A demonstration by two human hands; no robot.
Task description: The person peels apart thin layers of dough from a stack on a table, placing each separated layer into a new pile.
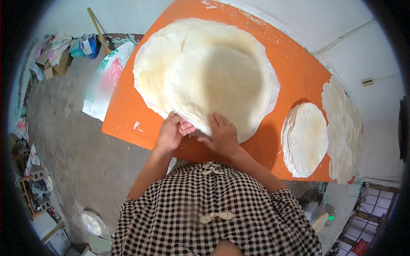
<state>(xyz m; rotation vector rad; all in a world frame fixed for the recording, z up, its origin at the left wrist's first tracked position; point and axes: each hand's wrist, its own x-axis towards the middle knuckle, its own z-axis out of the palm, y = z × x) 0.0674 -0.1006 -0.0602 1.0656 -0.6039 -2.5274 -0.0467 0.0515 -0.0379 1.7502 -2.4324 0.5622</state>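
Observation:
A broad stack of thin, pale round flatbread sheets lies on an orange table, its layers overlapping unevenly. My left hand is at the near left edge of the upper layers, palm turned up and fingers partly curled; whether it pinches a sheet is unclear. My right hand rests with its fingers on top of the near edge, thumb pointing left. A shadow falls over the right part of the stack. To the right stands a smaller, neat stack of similar sheets.
More overlapping sheets lie against the wall at the table's right end. White scraps are on the tabletop. Left of the table are a printed white sack, a broom and cardboard boxes on the floor.

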